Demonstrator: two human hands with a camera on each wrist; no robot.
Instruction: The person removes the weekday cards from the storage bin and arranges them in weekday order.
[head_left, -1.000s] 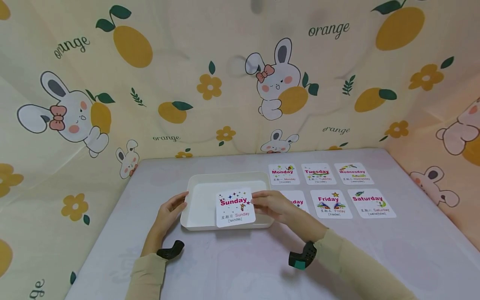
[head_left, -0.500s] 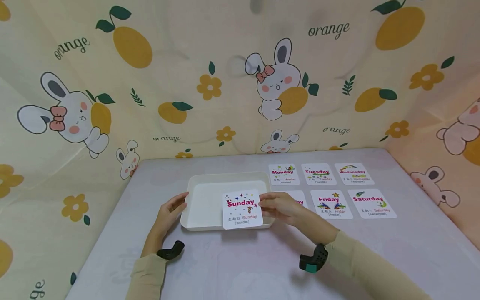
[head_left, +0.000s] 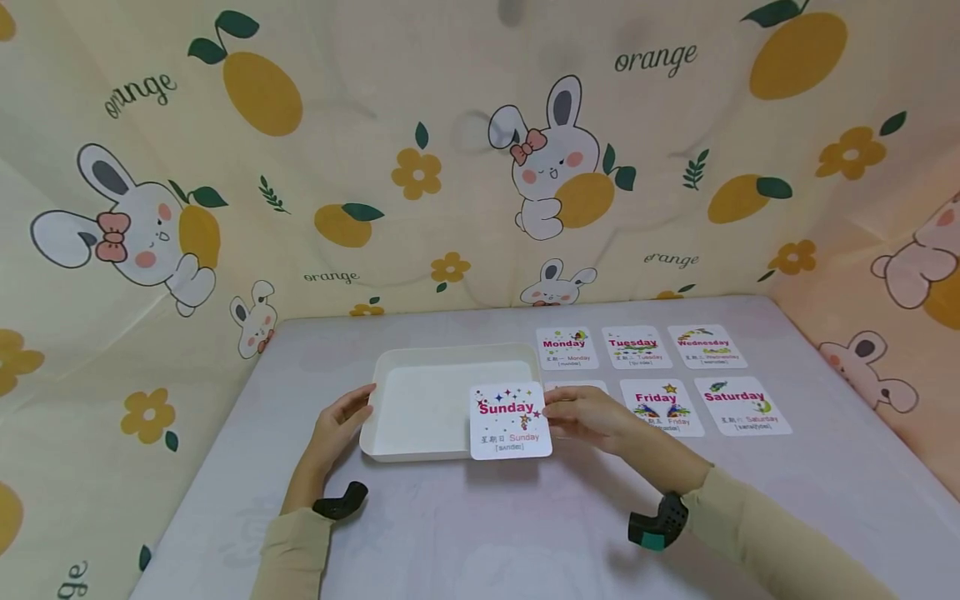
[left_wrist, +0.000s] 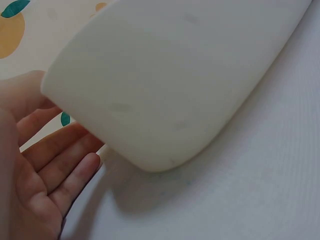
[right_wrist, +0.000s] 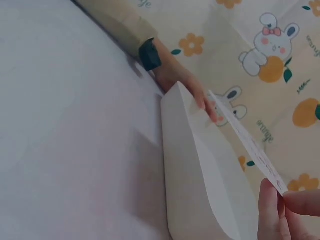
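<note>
A white flashcard printed "Sunday" (head_left: 511,440) is pinched at its right edge by my right hand (head_left: 592,415), with thumb and fingers on opposite faces. The card is raised, face toward the head camera, over the right front part of a white tray (head_left: 420,408). From the right wrist view, the card (right_wrist: 245,140) appears nearly edge-on above the tray wall (right_wrist: 182,175). My left hand (head_left: 339,425) touches the tray's left end with relaxed, mostly straight fingers; the left wrist view shows the hand (left_wrist: 55,165) beside the tray's corner.
Right of the tray lie two rows of day cards: Monday (head_left: 567,350), Tuesday (head_left: 637,350) and Wednesday (head_left: 707,348) behind, Friday (head_left: 652,398) and Saturday (head_left: 742,408) in front. My right hand mostly covers another card (head_left: 576,387). A patterned cloth (head_left: 465,167) surrounds the table.
My right hand has moved steadily to the right with the Sunday card, from mid-tray toward the tray's right end, covering more of the card beside Friday. My left hand stays put.
</note>
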